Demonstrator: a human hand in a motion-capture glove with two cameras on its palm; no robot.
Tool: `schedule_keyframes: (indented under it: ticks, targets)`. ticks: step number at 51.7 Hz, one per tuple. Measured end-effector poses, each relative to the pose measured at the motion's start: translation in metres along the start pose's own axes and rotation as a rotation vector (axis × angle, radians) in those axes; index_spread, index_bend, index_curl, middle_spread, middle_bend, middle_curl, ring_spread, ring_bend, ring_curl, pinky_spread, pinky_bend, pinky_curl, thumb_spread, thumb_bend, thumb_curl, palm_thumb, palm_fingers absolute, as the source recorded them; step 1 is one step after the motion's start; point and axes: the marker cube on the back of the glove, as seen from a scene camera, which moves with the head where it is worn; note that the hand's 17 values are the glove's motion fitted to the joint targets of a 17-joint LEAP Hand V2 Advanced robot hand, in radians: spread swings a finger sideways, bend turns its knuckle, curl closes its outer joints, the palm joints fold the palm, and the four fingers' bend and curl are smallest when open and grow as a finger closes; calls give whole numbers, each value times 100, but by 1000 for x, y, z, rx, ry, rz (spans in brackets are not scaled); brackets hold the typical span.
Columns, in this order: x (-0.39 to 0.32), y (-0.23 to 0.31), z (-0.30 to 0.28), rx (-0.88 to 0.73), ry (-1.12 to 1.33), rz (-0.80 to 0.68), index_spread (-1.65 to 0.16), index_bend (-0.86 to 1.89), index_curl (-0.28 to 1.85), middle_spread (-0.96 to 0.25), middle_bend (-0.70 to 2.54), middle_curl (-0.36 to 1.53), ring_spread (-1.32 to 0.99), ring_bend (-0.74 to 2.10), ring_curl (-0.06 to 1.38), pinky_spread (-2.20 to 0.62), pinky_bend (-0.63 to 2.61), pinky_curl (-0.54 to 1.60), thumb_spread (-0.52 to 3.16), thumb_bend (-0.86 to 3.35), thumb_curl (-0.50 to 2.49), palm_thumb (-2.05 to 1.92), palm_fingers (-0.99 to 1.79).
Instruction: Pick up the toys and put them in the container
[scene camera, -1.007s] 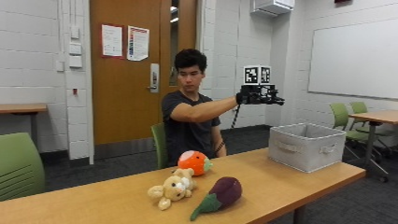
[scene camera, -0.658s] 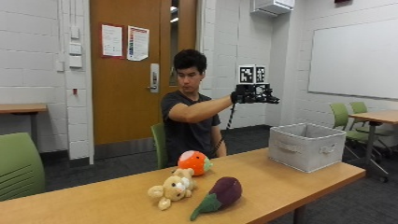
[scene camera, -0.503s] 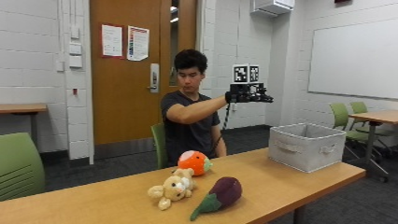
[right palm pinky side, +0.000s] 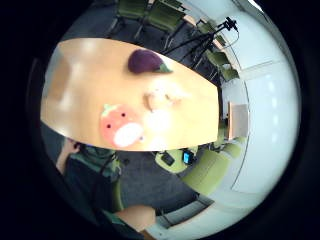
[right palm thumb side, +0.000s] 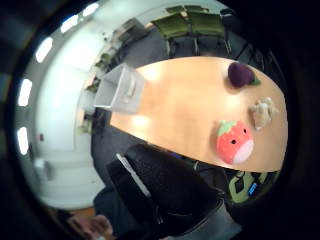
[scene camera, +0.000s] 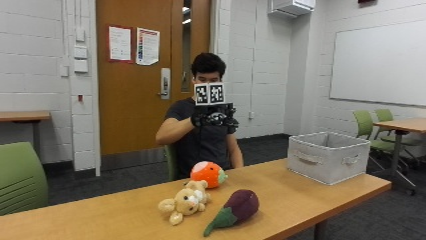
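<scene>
Step in hand: the reach has not begun; no toy is lifted, and the container (scene camera: 327, 156) looks empty from this side, though its inside is mostly hidden.
Right hand (scene camera: 214, 117): raised at chest height in front of the seated person, well above the desk (scene camera: 313, 192) and touching nothing.
Grip: holds no toy; whether the fingers are curled or slack I cannot tell, as the glove is dark and small in the outside view.
Orange toy (scene camera: 208, 174): round, on the desk, nearest the person, well apart from the container.
Teddy bear (scene camera: 186, 202): lying just in front of the orange toy, on the side away from the container.
Eggplant toy (scene camera: 234, 210): lying beside the bear, farther from the person, stem end pointing away from the container.
Container: pale fabric bin with a handle, upright at the far end of the desk from the toys.
Next move, as I judge it: lower the hand toward the orange toy, the closest of the three, close round it, then carry it across the bare stretch of desk to the container.
</scene>
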Motion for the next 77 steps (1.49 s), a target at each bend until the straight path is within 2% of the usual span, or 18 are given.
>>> schedule_keyframes:
  ticks: [9, 24, 32, 35, 36, 43, 44, 49, 50, 53, 55, 64, 77]
  targets:
    - [31, 9, 64, -66, -35, 23, -25, 19, 39, -13, 22, 34, -32, 20, 19, -14, 40, 31, 97, -11, 6, -17, 5]
    - [40, 18, 177, -239, -2, 31, -26, 17, 39, -14, 24, 37, -35, 22, 23, -16, 40, 33, 97, -10, 8, -15, 7]
    - [44, 27, 197, -247, -12, 48, -27, 15, 39, -14, 24, 38, -36, 22, 24, -16, 42, 35, 95, -8, 11, -10, 5]
    - [47, 30, 199, -249, -19, 56, -28, 21, 39, -14, 22, 38, -36, 27, 26, -16, 42, 34, 97, -4, 13, -4, 15]
    - [47, 30, 199, -250, -23, 60, -28, 16, 37, -14, 22, 38, -36, 27, 25, -16, 43, 34, 97, -5, 13, -6, 12]
    - [45, 28, 196, -268, -26, 77, -32, 43, 47, -14, 17, 36, -37, 30, 27, -18, 40, 33, 107, 3, 19, 10, 38]
    - [45, 28, 196, -256, -26, 79, -32, 40, 46, -14, 16, 36, -37, 26, 25, -18, 40, 33, 106, 0, 19, 6, 30]
    - [43, 28, 190, -137, -32, 65, -33, 48, 52, -19, 24, 38, -41, 37, 28, -22, 40, 33, 116, 10, 24, 25, 58]
    - [42, 30, 190, -112, -26, 55, -33, 47, 52, -19, 21, 37, -40, 35, 27, -22, 38, 32, 115, 7, 23, 20, 47]
    - [36, 34, 187, -43, 10, 30, -34, 37, 51, -26, 40, 43, -46, 54, 31, -31, 48, 33, 120, 17, 29, 39, 102]
    - [33, 33, 185, -31, 37, 22, -35, 31, 50, -28, 42, 44, -47, 59, 32, -36, 52, 34, 118, 19, 32, 45, 111]
    - [30, 9, 159, -134, 15, 13, -38, 23, 61, -35, 63, 55, -48, 87, 47, -44, 61, 40, 95, 23, 46, 61, 124]
    - [15, -42, 32, 11, -15, 70, -45, 21, 79, -38, 79, 65, -44, 105, 54, -47, 73, 43, 76, 20, 59, 65, 120]
